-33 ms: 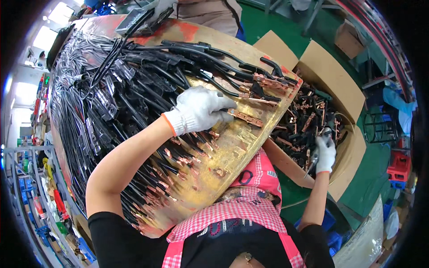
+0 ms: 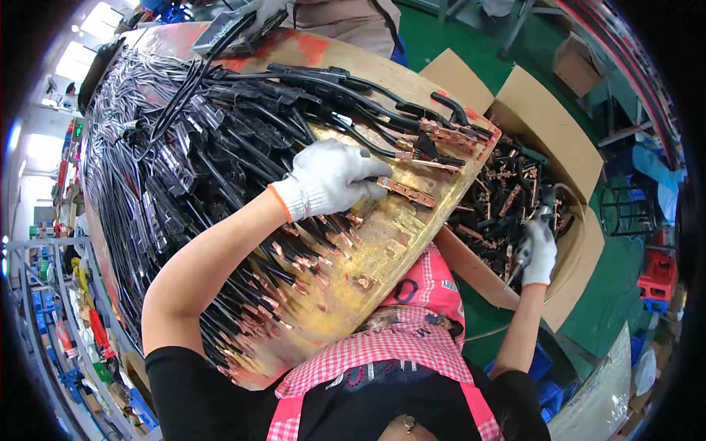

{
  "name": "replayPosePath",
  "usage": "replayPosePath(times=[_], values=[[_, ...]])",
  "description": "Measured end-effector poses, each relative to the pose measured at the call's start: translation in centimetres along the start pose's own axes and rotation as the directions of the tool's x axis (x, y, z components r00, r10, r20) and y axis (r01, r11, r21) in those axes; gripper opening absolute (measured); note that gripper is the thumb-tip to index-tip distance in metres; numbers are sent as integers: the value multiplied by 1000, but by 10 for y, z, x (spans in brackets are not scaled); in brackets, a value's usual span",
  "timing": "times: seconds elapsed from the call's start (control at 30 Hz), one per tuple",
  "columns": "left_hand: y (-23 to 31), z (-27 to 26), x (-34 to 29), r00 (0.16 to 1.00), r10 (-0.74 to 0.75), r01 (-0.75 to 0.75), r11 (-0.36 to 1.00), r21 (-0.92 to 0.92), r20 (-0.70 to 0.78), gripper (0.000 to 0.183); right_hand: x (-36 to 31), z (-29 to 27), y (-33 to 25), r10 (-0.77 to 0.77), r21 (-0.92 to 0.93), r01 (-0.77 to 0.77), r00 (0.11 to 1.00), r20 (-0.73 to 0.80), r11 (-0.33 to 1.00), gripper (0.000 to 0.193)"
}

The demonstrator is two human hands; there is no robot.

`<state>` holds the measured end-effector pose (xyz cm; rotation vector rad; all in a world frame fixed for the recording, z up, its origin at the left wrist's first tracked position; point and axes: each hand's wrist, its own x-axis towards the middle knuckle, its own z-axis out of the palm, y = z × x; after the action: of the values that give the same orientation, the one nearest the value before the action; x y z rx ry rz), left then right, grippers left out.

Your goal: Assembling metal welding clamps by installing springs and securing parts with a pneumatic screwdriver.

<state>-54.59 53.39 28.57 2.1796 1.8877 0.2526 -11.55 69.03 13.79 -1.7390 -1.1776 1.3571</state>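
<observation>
My left hand (image 2: 327, 180), in a white knit glove, pinches a flat copper connector piece (image 2: 407, 192) over the near right part of the table. Black cables (image 2: 220, 176) fan out under and beside that hand, many ending in bare copper tips (image 2: 312, 262). My right hand (image 2: 540, 253), also gloved, is closed around a grey metal tool (image 2: 545, 211) over an open cardboard box (image 2: 548, 110). A pale hose loops near the tool; its exact kind cannot be made out. Copper and black parts (image 2: 507, 191) fill the box beneath.
The worn wooden table (image 2: 382, 272) ends at a slanted edge beside the box. Across it, another person's gloved hand (image 2: 268, 11) is at a grey tray (image 2: 235, 37). Red crates (image 2: 657, 275) stand at the far right; a metal rack (image 2: 51, 294) stands at the left.
My right hand and the tool have shifted slightly to the right. My left hand keeps its hold on the copper connector piece, nearly still.
</observation>
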Motion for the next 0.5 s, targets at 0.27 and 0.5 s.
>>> replayPosePath(times=[0.27, 0.5], values=[[8, -3, -1, 1000, -4, 4, 998, 65, 10, 28, -74, 70, -138, -74, 739, -202, 944, 323, 643, 32], [13, -6, 1, 998, -49, 46, 996, 80, 27, 28, -129, 126, -181, -350, 780, -489, 705, 617, 390, 25]])
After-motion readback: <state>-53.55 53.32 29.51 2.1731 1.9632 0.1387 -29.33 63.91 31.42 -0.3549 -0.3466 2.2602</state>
